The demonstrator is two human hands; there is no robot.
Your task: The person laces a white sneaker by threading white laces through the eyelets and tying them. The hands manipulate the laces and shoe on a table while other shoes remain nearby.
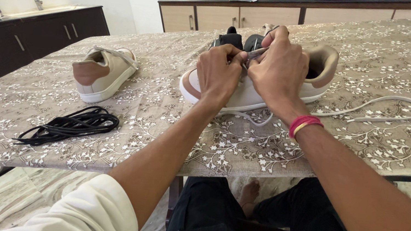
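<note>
So the table [404, 59] has a beige cloth with a white flower-and-vine print, and one cream sneaker [254, 93] sits on it right under the fingers [237, 59] of both hands. A loose white lace [385, 106] trails off on the cloth to the right of the fingers, and the other sneaker [103, 71] sits well off to their left. A bundle of black laces [73, 124] lies left of the fingers too, closer to the near table edge.

Two shoes [254, 87] (beige), two laces [73, 124]
</note>
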